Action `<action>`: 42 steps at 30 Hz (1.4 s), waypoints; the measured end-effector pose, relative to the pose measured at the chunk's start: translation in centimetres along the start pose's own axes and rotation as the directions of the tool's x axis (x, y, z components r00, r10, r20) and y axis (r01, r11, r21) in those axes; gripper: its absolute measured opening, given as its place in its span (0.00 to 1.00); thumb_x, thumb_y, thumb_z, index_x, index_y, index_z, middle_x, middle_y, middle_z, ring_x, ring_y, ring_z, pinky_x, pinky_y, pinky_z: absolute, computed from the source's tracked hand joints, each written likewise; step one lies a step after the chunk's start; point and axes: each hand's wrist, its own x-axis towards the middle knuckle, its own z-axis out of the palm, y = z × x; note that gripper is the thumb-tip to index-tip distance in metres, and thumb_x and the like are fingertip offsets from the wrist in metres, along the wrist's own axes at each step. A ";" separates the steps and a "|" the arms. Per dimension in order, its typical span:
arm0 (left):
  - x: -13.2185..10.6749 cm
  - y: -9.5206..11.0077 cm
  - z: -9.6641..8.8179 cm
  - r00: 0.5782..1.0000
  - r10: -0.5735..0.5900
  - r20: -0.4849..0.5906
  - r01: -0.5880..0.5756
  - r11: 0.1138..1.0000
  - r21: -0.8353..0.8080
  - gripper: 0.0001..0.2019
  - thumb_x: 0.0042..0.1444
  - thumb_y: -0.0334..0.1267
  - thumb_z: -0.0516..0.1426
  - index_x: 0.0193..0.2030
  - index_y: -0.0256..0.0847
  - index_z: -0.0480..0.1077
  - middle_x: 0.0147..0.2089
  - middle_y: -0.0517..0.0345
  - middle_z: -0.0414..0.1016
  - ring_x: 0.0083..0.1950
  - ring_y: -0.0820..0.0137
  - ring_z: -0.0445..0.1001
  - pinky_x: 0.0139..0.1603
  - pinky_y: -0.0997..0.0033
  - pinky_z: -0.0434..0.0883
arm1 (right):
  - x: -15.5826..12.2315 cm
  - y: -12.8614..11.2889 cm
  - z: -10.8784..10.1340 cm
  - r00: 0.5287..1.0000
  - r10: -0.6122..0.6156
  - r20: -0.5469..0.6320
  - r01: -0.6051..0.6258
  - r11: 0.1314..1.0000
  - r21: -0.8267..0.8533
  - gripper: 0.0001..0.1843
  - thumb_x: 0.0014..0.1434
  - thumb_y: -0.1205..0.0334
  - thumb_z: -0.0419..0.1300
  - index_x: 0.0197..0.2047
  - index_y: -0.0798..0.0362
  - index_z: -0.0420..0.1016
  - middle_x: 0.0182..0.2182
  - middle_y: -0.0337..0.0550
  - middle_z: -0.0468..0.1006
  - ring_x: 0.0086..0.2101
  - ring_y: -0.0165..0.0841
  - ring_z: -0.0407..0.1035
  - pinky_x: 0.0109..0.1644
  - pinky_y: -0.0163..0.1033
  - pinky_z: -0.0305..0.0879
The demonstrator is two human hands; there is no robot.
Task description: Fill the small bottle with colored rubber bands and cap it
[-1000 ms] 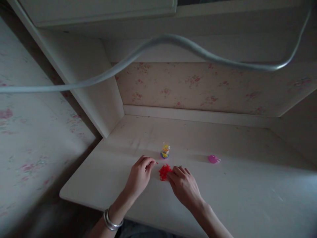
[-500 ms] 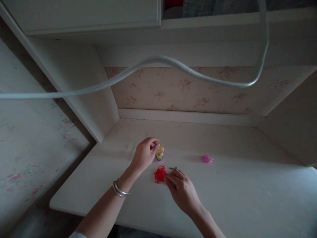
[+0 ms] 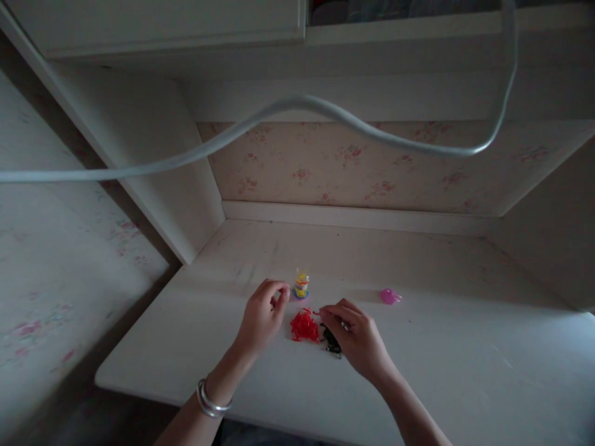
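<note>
My left hand (image 3: 264, 313) is closed, thumb and forefinger together, just left of a small clear container (image 3: 301, 286) with yellow and blue in it. Whatever that pinch may hold is too small to make out. Between my hands lies a heap of thin red bands (image 3: 304, 327). My right hand (image 3: 356, 331) is pinched above the heap's right side, and a thin red band (image 3: 317, 313) sticks out from its fingertips. Below those fingers sits a dark pile of small black pieces (image 3: 331, 342), partly hidden by the hand.
A small pink bag-like item (image 3: 390, 297) lies to the right on the white desk (image 3: 465, 371). A white cable (image 3: 297, 103) hangs across the upper view, in front of the cabinet (image 3: 176, 25). The desk's left front corner is rounded.
My left hand has drawn down and left, away from the container's top. My right hand has lifted and shifted right, uncovering the black pile, with a red band now at its fingertips.
</note>
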 end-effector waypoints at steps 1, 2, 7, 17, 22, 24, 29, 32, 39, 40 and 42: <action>-1.1 -0.2 0.4 0.998 -0.025 0.053 0.026 0.999 -0.018 0.10 0.64 0.40 0.49 0.42 0.40 0.69 0.40 0.56 0.72 0.30 0.75 0.69 0.33 0.76 0.67 | 0.6 -0.2 -0.3 1.000 -0.001 -0.026 0.002 1.000 0.017 0.15 0.63 0.54 0.54 0.37 0.51 0.79 0.29 0.40 0.70 0.29 0.28 0.66 0.32 0.32 0.59; -2.2 -0.4 0.9 0.993 -0.044 0.114 0.047 0.999 -0.022 0.10 0.64 0.40 0.49 0.44 0.41 0.69 0.42 0.56 0.72 0.29 0.75 0.69 0.33 0.76 0.67 | 1.3 -0.3 -0.5 0.999 -0.006 -0.052 0.008 0.999 0.032 0.15 0.63 0.53 0.55 0.37 0.51 0.79 0.29 0.40 0.70 0.29 0.28 0.65 0.32 0.32 0.59; -6.6 -1.5 3.4 0.975 -0.112 0.194 0.084 0.985 0.149 0.06 0.59 0.37 0.54 0.43 0.42 0.68 0.42 0.56 0.72 0.32 0.72 0.72 0.36 0.73 0.69 | 5.0 -1.2 -0.5 0.988 -0.068 -0.138 0.073 0.997 0.033 0.15 0.61 0.52 0.56 0.38 0.53 0.80 0.29 0.41 0.72 0.30 0.29 0.66 0.34 0.33 0.61; -7.5 -2.4 4.2 0.968 -0.142 0.207 0.070 0.944 0.323 0.03 0.58 0.34 0.55 0.39 0.44 0.69 0.39 0.58 0.72 0.38 0.68 0.75 0.41 0.70 0.71 | 8.9 -0.9 1.2 0.985 -0.149 -0.082 0.127 0.966 -0.227 0.12 0.61 0.58 0.56 0.35 0.49 0.81 0.29 0.37 0.73 0.28 0.26 0.67 0.34 0.31 0.59; -7.6 -2.8 4.4 0.973 -0.127 0.191 0.055 0.937 0.344 0.05 0.61 0.34 0.53 0.41 0.45 0.69 0.40 0.58 0.72 0.37 0.69 0.75 0.39 0.72 0.70 | 8.7 -1.0 1.4 0.981 -0.173 -0.084 0.149 0.961 -0.232 0.12 0.62 0.58 0.55 0.37 0.49 0.81 0.27 0.37 0.72 0.26 0.25 0.66 0.33 0.30 0.58; -7.6 -2.8 4.3 0.976 -0.112 0.189 0.041 0.938 0.343 0.06 0.61 0.34 0.53 0.43 0.45 0.68 0.41 0.57 0.72 0.38 0.69 0.75 0.39 0.72 0.70 | 8.3 -1.0 1.2 0.976 -0.176 -0.125 0.147 0.966 -0.210 0.13 0.62 0.58 0.55 0.36 0.50 0.81 0.27 0.37 0.71 0.26 0.25 0.66 0.32 0.30 0.58; -7.6 -2.7 4.1 0.973 -0.084 0.215 0.018 0.956 0.294 0.08 0.62 0.30 0.49 0.40 0.43 0.69 0.40 0.57 0.72 0.38 0.70 0.74 0.40 0.72 0.70 | 6.7 0.0 0.6 0.966 -0.151 -0.212 0.116 0.978 -0.171 0.13 0.61 0.58 0.56 0.31 0.54 0.78 0.26 0.39 0.71 0.27 0.27 0.65 0.32 0.31 0.58; -7.5 -2.7 4.0 0.968 -0.086 0.237 0.016 0.959 0.284 0.09 0.62 0.28 0.48 0.38 0.42 0.68 0.39 0.56 0.71 0.37 0.70 0.74 0.40 0.72 0.70 | 5.4 1.0 0.5 0.970 -0.118 -0.213 0.077 0.979 -0.188 0.13 0.61 0.60 0.54 0.29 0.54 0.76 0.25 0.39 0.70 0.26 0.27 0.64 0.31 0.31 0.58; -7.6 -2.6 3.7 0.972 -0.088 0.220 0.044 0.979 0.197 0.10 0.61 0.27 0.47 0.37 0.43 0.67 0.38 0.56 0.72 0.37 0.69 0.73 0.40 0.71 0.68 | 3.6 2.0 1.4 0.985 -0.029 0.169 0.116 0.839 -0.532 0.15 0.61 0.64 0.50 0.31 0.50 0.78 0.28 0.41 0.74 0.33 0.30 0.67 0.38 0.33 0.58; -7.6 -2.5 3.6 0.971 -0.095 0.217 0.058 0.984 0.170 0.10 0.61 0.27 0.47 0.37 0.43 0.67 0.37 0.56 0.72 0.37 0.69 0.73 0.40 0.71 0.68 | 3.5 2.0 1.6 0.977 -0.007 0.213 0.133 0.801 -0.584 0.15 0.61 0.64 0.51 0.33 0.49 0.79 0.30 0.41 0.75 0.35 0.31 0.67 0.40 0.33 0.58; -7.5 -2.4 3.4 0.970 -0.120 0.210 0.096 0.988 0.119 0.10 0.61 0.28 0.48 0.39 0.42 0.68 0.37 0.56 0.74 0.38 0.69 0.74 0.40 0.72 0.68 | 3.6 1.9 1.9 0.962 0.023 0.273 0.169 0.734 -0.658 0.14 0.62 0.65 0.51 0.40 0.47 0.79 0.33 0.43 0.76 0.38 0.33 0.68 0.43 0.35 0.58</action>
